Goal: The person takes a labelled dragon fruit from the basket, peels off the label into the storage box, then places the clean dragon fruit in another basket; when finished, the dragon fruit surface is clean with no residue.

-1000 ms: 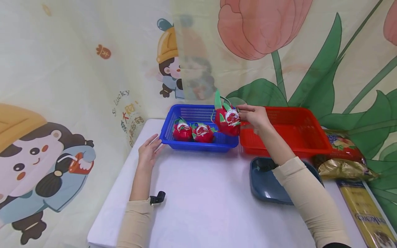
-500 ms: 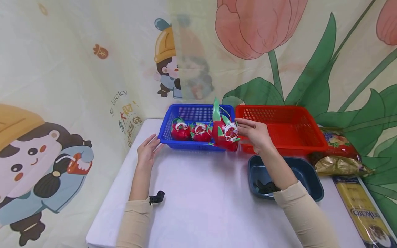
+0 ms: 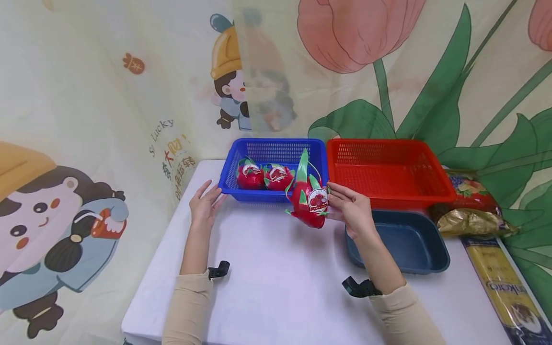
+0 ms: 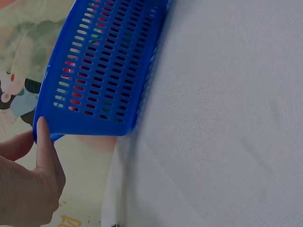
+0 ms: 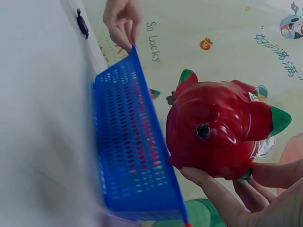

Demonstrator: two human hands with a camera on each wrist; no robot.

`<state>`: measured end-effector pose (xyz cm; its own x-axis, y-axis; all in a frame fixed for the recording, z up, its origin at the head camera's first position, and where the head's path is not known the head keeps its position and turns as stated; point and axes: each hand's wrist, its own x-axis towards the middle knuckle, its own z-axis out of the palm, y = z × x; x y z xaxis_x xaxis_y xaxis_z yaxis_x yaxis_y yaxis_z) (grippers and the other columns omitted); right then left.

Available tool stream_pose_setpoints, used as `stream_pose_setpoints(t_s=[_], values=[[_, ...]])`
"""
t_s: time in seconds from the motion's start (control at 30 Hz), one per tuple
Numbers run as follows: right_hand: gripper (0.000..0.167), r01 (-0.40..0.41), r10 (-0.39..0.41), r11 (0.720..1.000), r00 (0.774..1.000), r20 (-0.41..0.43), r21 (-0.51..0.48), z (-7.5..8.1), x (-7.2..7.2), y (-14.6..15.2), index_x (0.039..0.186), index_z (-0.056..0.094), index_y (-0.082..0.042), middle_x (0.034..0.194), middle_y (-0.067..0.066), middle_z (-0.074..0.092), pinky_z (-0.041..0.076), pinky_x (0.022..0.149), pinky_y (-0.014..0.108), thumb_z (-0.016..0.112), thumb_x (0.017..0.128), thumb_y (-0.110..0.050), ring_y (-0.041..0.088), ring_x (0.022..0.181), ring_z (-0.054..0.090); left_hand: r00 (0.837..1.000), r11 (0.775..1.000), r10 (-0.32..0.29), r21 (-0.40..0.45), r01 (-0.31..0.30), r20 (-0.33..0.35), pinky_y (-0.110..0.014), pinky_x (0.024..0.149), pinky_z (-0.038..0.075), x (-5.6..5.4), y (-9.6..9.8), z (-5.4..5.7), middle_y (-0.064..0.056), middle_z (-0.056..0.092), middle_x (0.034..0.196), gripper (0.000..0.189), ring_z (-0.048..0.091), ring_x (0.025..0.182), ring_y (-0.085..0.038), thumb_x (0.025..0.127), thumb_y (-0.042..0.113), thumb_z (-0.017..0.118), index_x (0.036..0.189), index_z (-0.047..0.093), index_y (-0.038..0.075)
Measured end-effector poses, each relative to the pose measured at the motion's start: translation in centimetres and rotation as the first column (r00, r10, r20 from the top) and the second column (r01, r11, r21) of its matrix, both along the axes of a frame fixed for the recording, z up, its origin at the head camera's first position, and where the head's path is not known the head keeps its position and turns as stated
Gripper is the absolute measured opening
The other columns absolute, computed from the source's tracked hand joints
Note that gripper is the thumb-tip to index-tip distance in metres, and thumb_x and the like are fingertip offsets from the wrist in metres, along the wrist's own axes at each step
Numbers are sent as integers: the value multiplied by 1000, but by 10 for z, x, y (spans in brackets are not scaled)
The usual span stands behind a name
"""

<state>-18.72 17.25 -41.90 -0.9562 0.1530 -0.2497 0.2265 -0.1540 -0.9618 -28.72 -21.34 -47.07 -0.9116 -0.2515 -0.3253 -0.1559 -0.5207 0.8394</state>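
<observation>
A glossy red dragon fruit (image 3: 307, 206) with green leaf tips, a round label and a thin loop hangs in front of the blue basket (image 3: 258, 197). My right hand (image 3: 352, 211) holds it from the right side; the right wrist view shows thumb and fingers under the fruit (image 5: 208, 130), its dark-spotted end facing the camera. Two similar dragon fruits (image 3: 250, 176) lie side by side in the basket's left part. At the basket's front left corner, my left hand (image 3: 204, 206) pinches the rim, seen also in the left wrist view with fingers (image 4: 44, 146) at the corner.
Right of the blue basket stands a red basket (image 3: 379, 178). A dark blue tray (image 3: 405, 247) lies before it. Along the right edge are shiny snack bags (image 3: 474, 211) and a long yellow packet (image 3: 502, 287). A white cloth covers the table (image 3: 276, 287).
My right hand has brought the dragon fruit from over the blue basket toward me and down, past its front rim. The left hand stays at the corner.
</observation>
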Motion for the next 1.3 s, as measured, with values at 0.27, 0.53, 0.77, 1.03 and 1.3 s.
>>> stream_pose_setpoints(t_s=[0.27, 0.53, 0.77, 1.03, 1.3], values=[[44, 37, -37, 999, 999, 19, -24, -21, 13, -20, 144, 64, -14, 139, 13, 67, 64, 83, 47, 70, 101, -13, 26, 113, 71, 1000, 997, -4, -72, 2, -29, -34, 93, 60, -5, 0, 0, -20, 57, 148, 55, 68, 118, -26, 100, -6, 61, 153, 51, 6], [43, 38, -36, 998, 999, 30, -49, -37, 30, -29, 143, 65, -14, 138, 12, 67, 64, 82, 46, 70, 100, -8, 26, 115, 70, 998, 995, -2, -102, -4, -56, -30, 89, 61, -6, 3, 0, -18, 61, 144, 50, 67, 117, -25, 100, -7, 62, 148, 56, 4], [42, 51, -48, 997, 997, 63, -52, -52, 45, -32, 141, 66, -11, 138, 13, 68, 64, 82, 45, 70, 100, -7, 23, 110, 72, 995, 980, -61, -194, 45, -78, -36, 101, 57, 2, 16, -4, -19, 55, 148, 56, 64, 123, -29, 98, -6, 65, 152, 49, 1], [42, 80, -74, 994, 993, 89, -67, -71, 57, -42, 138, 68, -9, 136, 16, 68, 64, 83, 48, 72, 97, -4, 20, 107, 72, 997, 965, -27, -263, 8, -70, -32, 91, 62, 14, 26, -6, -18, 58, 146, 62, 68, 114, -28, 95, -8, 69, 152, 49, 6], [41, 80, -75, 995, 993, 87, -60, -85, 62, -47, 136, 70, -6, 132, 17, 70, 65, 76, 45, 73, 95, 0, 17, 102, 73, 999, 971, -12, -241, 1, -45, -26, 84, 60, 29, 34, -11, -14, 61, 125, 54, 65, 95, -14, 95, -3, 69, 144, 46, -3]])
